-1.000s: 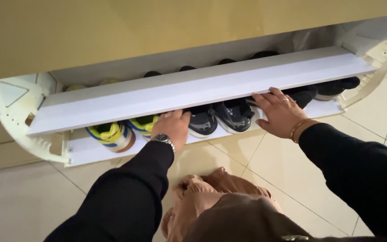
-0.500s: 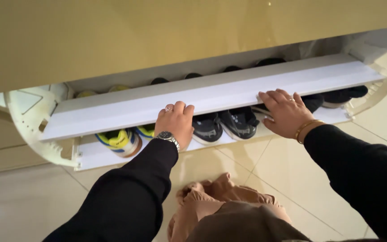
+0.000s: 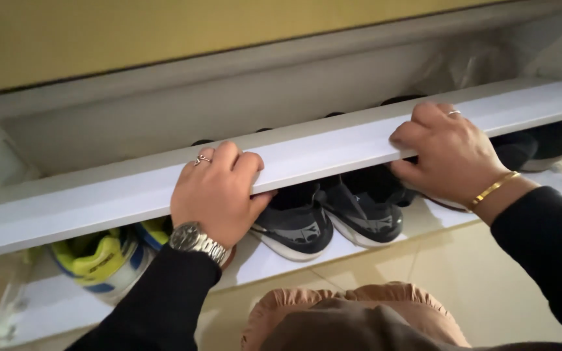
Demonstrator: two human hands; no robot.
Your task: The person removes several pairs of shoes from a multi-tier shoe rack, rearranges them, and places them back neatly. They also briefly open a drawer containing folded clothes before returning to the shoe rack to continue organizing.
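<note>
A: Where's your left hand (image 3: 219, 195) rn?

B: Curled over the front edge of the white shelf board (image 3: 333, 146), fingers on top, thumb under. It's gripping the board, wristwatch (image 3: 193, 239) just behind.

A: And your right hand (image 3: 447, 156)?

B: Same deal further right: fingers folded over the board edge, closed on it. Gold bangle (image 3: 492, 188) at the wrist.

A: What's under the board?

B: Dark grey sneakers (image 3: 330, 218) on the lower white ledge (image 3: 274, 263), between your hands approx. Yellow-blue sneakers (image 3: 108, 257) sit left of your left hand (partly hidden by the board). Beige cabinet front (image 3: 131, 32) above.
</note>
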